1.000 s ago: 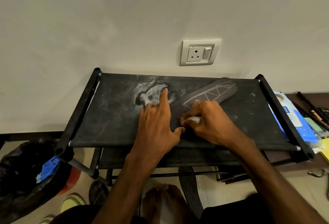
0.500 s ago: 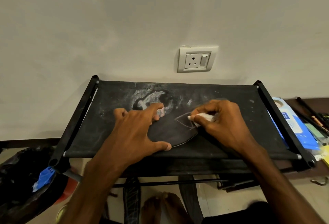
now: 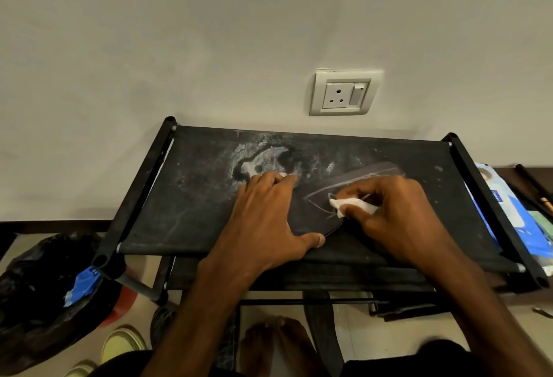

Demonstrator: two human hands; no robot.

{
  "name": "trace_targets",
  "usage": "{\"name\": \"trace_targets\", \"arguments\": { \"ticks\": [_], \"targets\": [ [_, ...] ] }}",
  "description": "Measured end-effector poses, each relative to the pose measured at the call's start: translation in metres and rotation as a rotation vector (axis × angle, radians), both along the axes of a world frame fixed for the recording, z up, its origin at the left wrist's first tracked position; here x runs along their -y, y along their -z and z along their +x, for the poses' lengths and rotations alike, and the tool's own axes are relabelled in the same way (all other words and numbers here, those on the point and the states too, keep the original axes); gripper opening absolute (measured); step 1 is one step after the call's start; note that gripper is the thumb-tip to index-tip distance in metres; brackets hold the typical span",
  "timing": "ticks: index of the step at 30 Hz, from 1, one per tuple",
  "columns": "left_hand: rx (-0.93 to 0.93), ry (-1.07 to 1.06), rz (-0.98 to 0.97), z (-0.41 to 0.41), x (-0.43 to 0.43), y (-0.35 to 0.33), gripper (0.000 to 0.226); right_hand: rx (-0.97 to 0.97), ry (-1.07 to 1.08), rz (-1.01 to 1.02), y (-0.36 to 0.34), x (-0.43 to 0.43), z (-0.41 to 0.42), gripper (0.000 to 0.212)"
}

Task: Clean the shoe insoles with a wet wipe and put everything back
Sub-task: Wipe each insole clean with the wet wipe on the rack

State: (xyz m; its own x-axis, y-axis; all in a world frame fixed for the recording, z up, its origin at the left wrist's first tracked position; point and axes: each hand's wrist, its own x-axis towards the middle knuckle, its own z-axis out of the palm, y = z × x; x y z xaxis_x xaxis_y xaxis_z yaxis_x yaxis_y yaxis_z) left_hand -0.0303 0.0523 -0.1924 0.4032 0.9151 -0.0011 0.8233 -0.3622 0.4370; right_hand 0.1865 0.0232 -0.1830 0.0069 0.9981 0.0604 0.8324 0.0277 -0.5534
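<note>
A dark grey foam insole with pale line markings (image 3: 314, 215) lies at the middle of the dusty black fabric top shelf of a shoe rack (image 3: 194, 197), angled toward the rack's back right corner. The left hand (image 3: 266, 221) presses on its near end, fingers (image 3: 269, 180) straight and spread, gripping nothing. The right hand (image 3: 392, 215) curls around a crumpled white wet wipe (image 3: 350, 206), pinched and held against the insole. A blue wipes pack (image 3: 508, 212) sits just right of the rack.

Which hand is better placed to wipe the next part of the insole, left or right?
Right. The right hand pinches the wet wipe on the insole; the left hand lies flat, holding the insole down.
</note>
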Motion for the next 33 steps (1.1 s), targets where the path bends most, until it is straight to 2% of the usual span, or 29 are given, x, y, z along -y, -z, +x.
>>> {"name": "trace_targets", "arguments": {
  "ticks": [6,10,14,23,26,29,33],
  "targets": [
    [0.038,-0.024,0.025,0.003,0.001,0.006,0.102,0.160,0.046,0.032,0.006,0.001,-0.014,0.017],
    [0.077,-0.024,0.019,0.005,-0.001,0.008,0.098,0.107,-0.028,0.027,0.015,0.000,-0.025,0.015],
    [0.109,-0.034,0.030,0.005,0.000,0.012,0.095,0.011,-0.105,0.040,0.015,0.003,-0.032,0.025],
    [0.099,-0.027,0.064,0.008,-0.005,0.016,0.100,0.012,-0.197,0.097,0.014,0.001,-0.027,0.017],
    [0.099,-0.040,0.062,0.008,-0.006,0.016,0.101,0.001,-0.155,0.134,0.015,0.000,-0.022,0.021],
    [0.085,-0.047,0.056,0.008,-0.006,0.015,0.101,-0.017,-0.023,0.164,0.014,-0.004,-0.010,0.020],
    [0.088,-0.047,0.035,0.008,-0.005,0.014,0.100,-0.139,0.078,0.098,0.009,-0.003,0.005,0.013]
  ]
}}
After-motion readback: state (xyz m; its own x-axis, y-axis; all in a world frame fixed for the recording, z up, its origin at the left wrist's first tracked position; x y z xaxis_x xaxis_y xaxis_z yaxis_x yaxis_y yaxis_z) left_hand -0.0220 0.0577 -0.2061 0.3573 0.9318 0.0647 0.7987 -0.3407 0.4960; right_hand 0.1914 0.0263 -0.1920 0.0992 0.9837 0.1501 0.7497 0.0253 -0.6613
